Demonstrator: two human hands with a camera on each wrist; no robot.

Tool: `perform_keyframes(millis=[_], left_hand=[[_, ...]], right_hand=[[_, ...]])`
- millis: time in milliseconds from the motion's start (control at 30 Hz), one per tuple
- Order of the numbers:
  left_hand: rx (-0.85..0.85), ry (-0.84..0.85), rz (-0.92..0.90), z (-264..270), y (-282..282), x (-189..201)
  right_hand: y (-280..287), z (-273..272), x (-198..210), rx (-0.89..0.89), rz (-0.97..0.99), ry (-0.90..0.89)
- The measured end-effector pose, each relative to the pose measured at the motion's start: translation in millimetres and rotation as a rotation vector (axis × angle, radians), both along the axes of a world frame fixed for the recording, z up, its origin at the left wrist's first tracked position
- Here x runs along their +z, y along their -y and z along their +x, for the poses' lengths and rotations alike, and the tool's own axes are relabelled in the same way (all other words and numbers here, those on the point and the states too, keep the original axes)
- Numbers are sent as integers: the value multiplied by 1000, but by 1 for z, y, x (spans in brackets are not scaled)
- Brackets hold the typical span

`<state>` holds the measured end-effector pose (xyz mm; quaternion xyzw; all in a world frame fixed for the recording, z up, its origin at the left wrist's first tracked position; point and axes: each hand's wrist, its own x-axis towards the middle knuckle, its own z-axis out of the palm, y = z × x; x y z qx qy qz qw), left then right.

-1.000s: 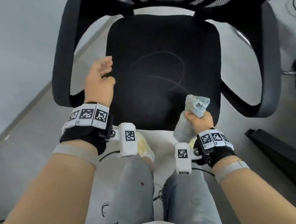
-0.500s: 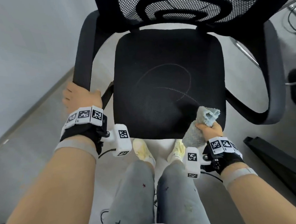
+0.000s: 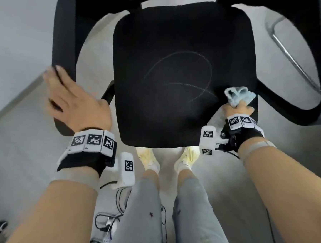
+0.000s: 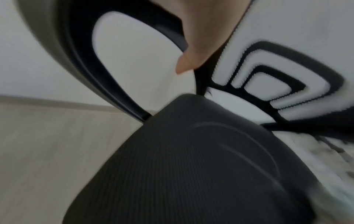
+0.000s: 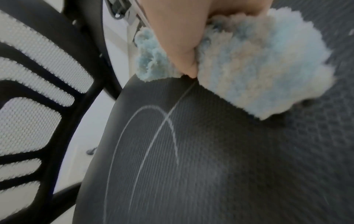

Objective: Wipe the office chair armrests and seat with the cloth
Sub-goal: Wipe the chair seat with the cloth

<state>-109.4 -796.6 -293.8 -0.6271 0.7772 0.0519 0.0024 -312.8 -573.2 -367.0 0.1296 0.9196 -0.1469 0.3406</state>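
The black office chair seat (image 3: 179, 42) carries curved white chalk lines (image 3: 179, 79). My left hand (image 3: 75, 101) rests on the front of the left armrest (image 3: 64, 33), fingers lying fairly straight along it and the thumb (image 4: 191, 50) on the inner side. My right hand (image 3: 235, 110) grips a bunched light-blue fluffy cloth (image 3: 238, 96) at the seat's front right corner. In the right wrist view the cloth (image 5: 258, 75) touches the seat (image 5: 210, 166) at the end of a chalk line. The right armrest (image 3: 294, 105) curves just right of that hand.
The mesh backrest (image 5: 28, 75) rises behind the seat. A chrome tube (image 3: 292, 58) lies on the floor at the right. Loose cables (image 3: 109, 222) sit by my legs, and my shoes (image 3: 148, 159) stand under the seat's front edge. A wall skirting (image 3: 15, 103) runs on the left.
My left hand left the seat's left edge, took the left armrest, and now lies further along it with straighter fingers. My right hand keeps the cloth at the front right corner.
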Motion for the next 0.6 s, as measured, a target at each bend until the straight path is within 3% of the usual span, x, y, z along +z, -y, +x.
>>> perform_keyframes(millis=[67, 133, 200, 267, 333, 433, 500, 600], left_hand=[[-273, 77, 121, -9, -21, -15], [-415, 143, 421, -13, -44, -43], [-347, 197, 736, -10, -59, -72], [-322, 299, 834, -1, -67, -92], [-361, 348, 810, 3, -68, -101], [-377, 398, 837, -1, -62, -104], [-374, 424, 879, -4, -60, -106], [-383, 431, 916, -7, -59, -106]], right_hand=[[18, 16, -8, 71, -52, -6], [37, 40, -14, 247, -151, 42], [48, 65, -19, 530, -229, 112], [47, 73, -22, 758, -298, 120], [34, 49, -22, 724, -278, 28], [9, -4, -20, 411, -83, -91], [8, -17, -20, 295, 0, -130], [49, 18, -31, 534, 32, -50]])
